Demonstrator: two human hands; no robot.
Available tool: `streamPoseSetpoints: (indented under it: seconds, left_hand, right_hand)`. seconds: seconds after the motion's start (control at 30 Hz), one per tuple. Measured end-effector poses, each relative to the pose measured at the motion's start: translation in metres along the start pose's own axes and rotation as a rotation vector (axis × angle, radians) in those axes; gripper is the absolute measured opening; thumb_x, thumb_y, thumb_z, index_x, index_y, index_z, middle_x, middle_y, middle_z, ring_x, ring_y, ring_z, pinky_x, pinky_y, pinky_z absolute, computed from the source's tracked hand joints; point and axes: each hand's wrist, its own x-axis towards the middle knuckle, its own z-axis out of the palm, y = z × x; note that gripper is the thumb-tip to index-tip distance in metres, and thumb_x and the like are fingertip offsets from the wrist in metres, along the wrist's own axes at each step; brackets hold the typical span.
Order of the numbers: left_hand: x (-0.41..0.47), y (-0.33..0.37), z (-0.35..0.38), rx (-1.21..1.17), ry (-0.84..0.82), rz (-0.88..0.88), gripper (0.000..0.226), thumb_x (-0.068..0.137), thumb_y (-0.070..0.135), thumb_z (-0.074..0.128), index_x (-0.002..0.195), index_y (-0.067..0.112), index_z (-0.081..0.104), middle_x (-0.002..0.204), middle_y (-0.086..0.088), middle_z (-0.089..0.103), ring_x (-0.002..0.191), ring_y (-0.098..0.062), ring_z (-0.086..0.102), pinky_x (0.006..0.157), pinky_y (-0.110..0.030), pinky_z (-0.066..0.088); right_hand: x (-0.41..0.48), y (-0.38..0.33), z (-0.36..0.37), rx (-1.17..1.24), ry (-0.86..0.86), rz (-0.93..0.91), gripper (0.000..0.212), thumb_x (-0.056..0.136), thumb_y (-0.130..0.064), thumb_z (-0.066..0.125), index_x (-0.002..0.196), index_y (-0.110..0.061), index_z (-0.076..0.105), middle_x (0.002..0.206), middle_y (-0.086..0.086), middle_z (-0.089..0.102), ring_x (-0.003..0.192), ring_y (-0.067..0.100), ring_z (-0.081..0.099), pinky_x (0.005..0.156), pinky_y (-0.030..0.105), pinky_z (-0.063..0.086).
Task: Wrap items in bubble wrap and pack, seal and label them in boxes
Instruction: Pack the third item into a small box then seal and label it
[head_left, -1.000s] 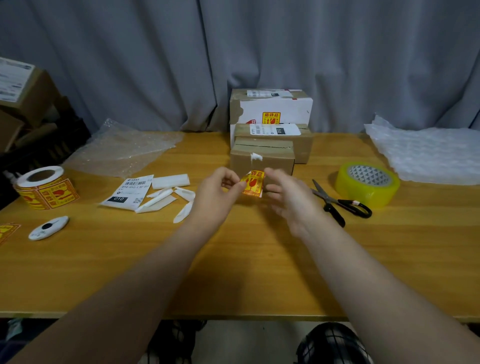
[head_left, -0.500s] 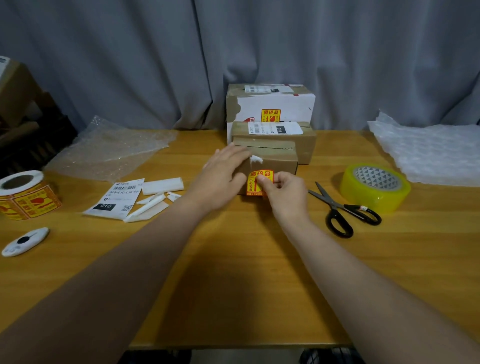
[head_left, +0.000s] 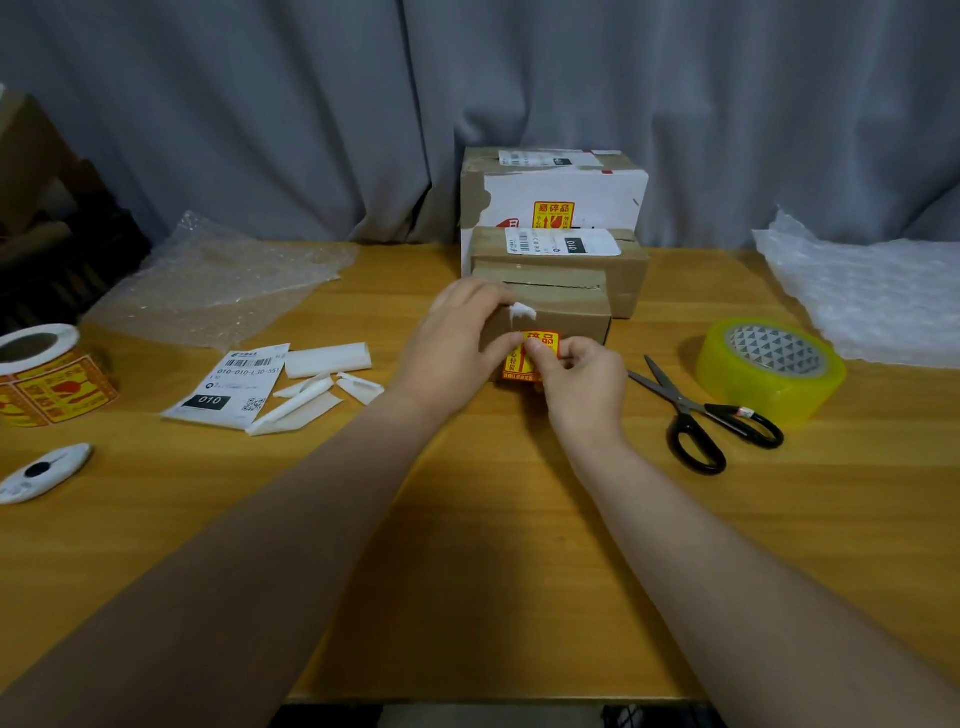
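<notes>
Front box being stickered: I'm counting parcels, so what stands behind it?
Directly behind stands a brown box with a white shipping label on top; behind that, a bigger white box bearing a yellow sticker. Their lower fronts are covered, as is anything behind them.

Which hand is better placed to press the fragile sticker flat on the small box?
Right, probably: the right hand has its fingertips on the fragile sticker, while the left hand braces the small cardboard box at its left corner.
</notes>
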Motion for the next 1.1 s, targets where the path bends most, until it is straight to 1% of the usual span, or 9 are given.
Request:
streamPoseSetpoints:
  seconds: [0.2, 0.27, 0.43, 0.53, 0.63, 0.7, 0.77, 0.93, 1.1]
  left_hand:
    - [0.004, 0.002, 0.002, -0.012, 0.016, -0.005, 0.022, 0.088, 0.018, 0.063, 0.110, 0.011, 0.061, 0.116, -0.002, 0.054, 0.111, -0.016, 0.048, 0.090, -0.023, 0.037]
    - [0.004, 0.000, 0.003, -0.005, 0.017, 0.009, 0.022, 0.088, 0.017, 0.063, 0.108, 0.010, 0.061, 0.115, -0.003, 0.054, 0.110, -0.016, 0.048, 0.089, -0.023, 0.037]
    - [0.002, 0.001, 0.003, 0.008, 0.015, 0.016, 0.023, 0.089, 0.020, 0.062, 0.111, 0.012, 0.059, 0.118, -0.001, 0.053, 0.111, -0.014, 0.046, 0.090, -0.023, 0.038]
    - [0.002, 0.000, 0.004, 0.012, 0.019, 0.024, 0.024, 0.088, 0.022, 0.063, 0.110, 0.013, 0.058, 0.118, 0.000, 0.051, 0.112, -0.011, 0.044, 0.090, -0.022, 0.038]
    - [0.002, 0.000, 0.009, 0.089, 0.023, 0.032, 0.029, 0.085, 0.025, 0.067, 0.109, 0.012, 0.056, 0.120, -0.003, 0.049, 0.116, -0.016, 0.041, 0.089, -0.022, 0.036]
    - [0.003, -0.001, 0.012, 0.139, 0.027, 0.051, 0.033, 0.084, 0.026, 0.067, 0.109, 0.009, 0.055, 0.122, -0.006, 0.049, 0.118, -0.020, 0.041, 0.089, -0.024, 0.035]
    - [0.004, -0.004, 0.012, 0.150, 0.008, 0.083, 0.037, 0.084, 0.030, 0.067, 0.111, 0.007, 0.055, 0.123, -0.009, 0.050, 0.119, -0.023, 0.042, 0.094, -0.029, 0.039]
    - [0.002, -0.022, 0.013, 0.202, -0.018, 0.209, 0.057, 0.077, 0.040, 0.066, 0.121, 0.013, 0.042, 0.126, -0.013, 0.050, 0.121, -0.027, 0.042, 0.096, -0.040, 0.042]
    - [0.001, -0.025, 0.023, 0.273, -0.039, 0.190, 0.074, 0.070, 0.050, 0.068, 0.125, 0.015, 0.034, 0.130, -0.017, 0.046, 0.126, -0.031, 0.037, 0.100, -0.042, 0.037]
  right_hand:
    - [0.002, -0.001, -0.006, -0.128, 0.017, -0.092, 0.034, 0.090, -0.041, 0.062, 0.067, -0.015, 0.067, 0.058, -0.005, 0.061, 0.052, 0.008, 0.054, 0.047, 0.020, 0.039]
    - [0.004, -0.005, -0.011, -0.273, 0.009, -0.141, 0.040, 0.089, -0.047, 0.060, 0.066, -0.015, 0.067, 0.059, -0.003, 0.061, 0.054, 0.011, 0.054, 0.045, 0.027, 0.039]
    - [0.013, -0.011, -0.032, -0.686, 0.041, -0.192, 0.049, 0.084, -0.061, 0.056, 0.057, -0.021, 0.048, 0.055, -0.010, 0.044, 0.052, 0.010, 0.042, 0.046, 0.025, 0.023]
    - [0.019, -0.002, -0.038, -0.773, 0.205, -0.600, 0.039, 0.078, -0.049, 0.071, 0.073, -0.016, 0.050, 0.073, -0.001, 0.049, 0.065, 0.018, 0.046, 0.055, 0.027, 0.031]
    - [0.028, 0.003, -0.032, -0.792, 0.190, -0.853, 0.042, 0.078, -0.045, 0.069, 0.105, -0.014, 0.059, 0.109, 0.013, 0.058, 0.102, 0.028, 0.050, 0.090, 0.041, 0.035]
    - [0.038, 0.006, -0.031, -0.822, 0.053, -0.820, 0.054, 0.083, -0.052, 0.054, 0.123, -0.016, 0.058, 0.128, 0.014, 0.054, 0.123, 0.032, 0.046, 0.106, 0.048, 0.031]
    - [0.044, 0.007, -0.034, -0.788, -0.050, -0.746, 0.060, 0.082, -0.052, 0.050, 0.129, -0.015, 0.056, 0.129, 0.012, 0.055, 0.126, 0.033, 0.046, 0.100, 0.048, 0.041]
    - [0.046, 0.011, -0.037, -0.729, -0.121, -0.706, 0.065, 0.079, -0.047, 0.065, 0.135, -0.017, 0.050, 0.134, 0.011, 0.048, 0.128, 0.031, 0.038, 0.084, 0.041, 0.050]
    - [0.050, 0.012, -0.038, -0.797, -0.202, -0.678, 0.090, 0.065, -0.045, 0.081, 0.140, -0.016, 0.041, 0.139, 0.011, 0.039, 0.132, 0.031, 0.031, 0.092, 0.042, 0.047]
